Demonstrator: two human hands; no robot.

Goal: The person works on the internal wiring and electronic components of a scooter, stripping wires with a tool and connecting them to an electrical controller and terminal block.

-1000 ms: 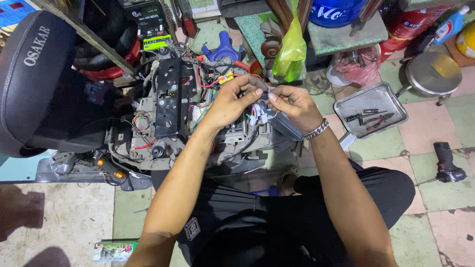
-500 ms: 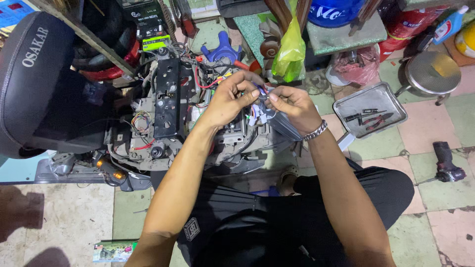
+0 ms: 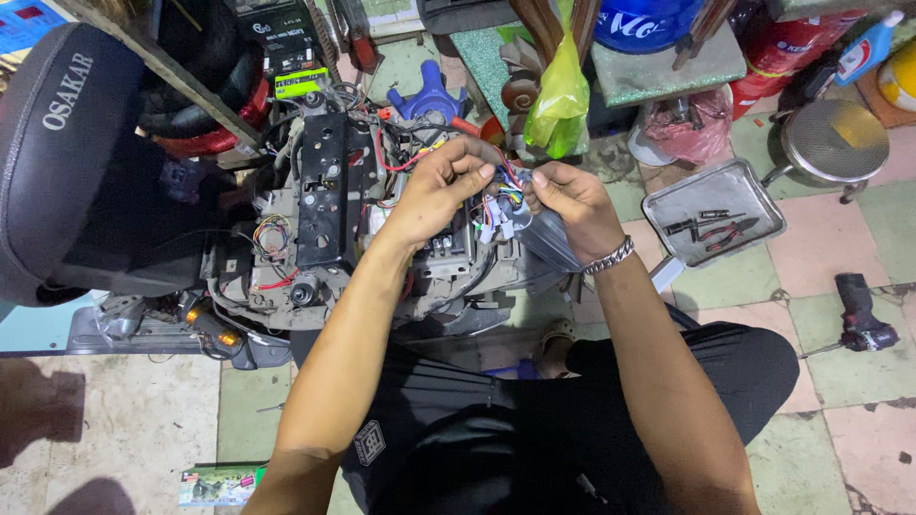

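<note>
My left hand (image 3: 441,187) and my right hand (image 3: 571,198) meet over the opened body of a scooter (image 3: 324,219). Both pinch a bundle of thin coloured wires (image 3: 501,202) with small white connectors, held just above the exposed frame. A grey ribbed box (image 3: 551,240) sits under my right hand, which wears a metal bracelet (image 3: 609,257). A black plate with holes (image 3: 324,191) lies left of my left hand among more loose wiring.
A black scooter seat (image 3: 67,162) is tipped up at left. A metal tray with pliers (image 3: 714,221) lies on the tiled floor at right, a cordless drill (image 3: 863,319) beyond it. A green plastic bag (image 3: 558,95), a round metal stool (image 3: 835,141) and bottles stand behind.
My hands have lifted a little and drawn closer together on the wire bundle, and my fingers have shifted along the wires. The rest stays put.
</note>
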